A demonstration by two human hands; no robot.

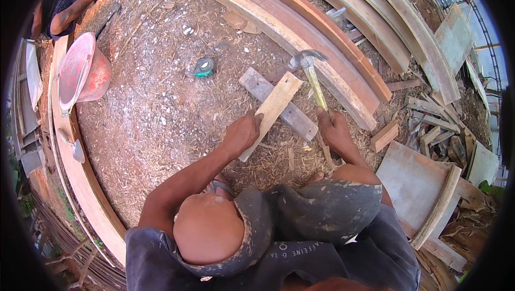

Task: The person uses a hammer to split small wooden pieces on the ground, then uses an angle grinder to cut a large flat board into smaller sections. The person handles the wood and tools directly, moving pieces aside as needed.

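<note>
My right hand (335, 128) is closed round the handle of a claw hammer (317, 88), whose metal head is raised at the far end of the handle. In my left hand (242, 132) is a short, pale wooden board (278, 104), gripped along its left edge. That board slants away from me and lies across a greyer, weathered plank (295, 121), crossing it near the middle. Whether the two are fastened together I cannot tell. The hammer head is just beyond the pale board's upper right end, apart from it.
Long planks (300, 23) lie beyond my hands. A red bucket (96, 76) and a trowel (78, 150) are at the left by a long board. A green tape measure (204, 67) rests on the ground. Scrap wood (437, 124) is piled at right. Another person's leg (80, 12) shows far left.
</note>
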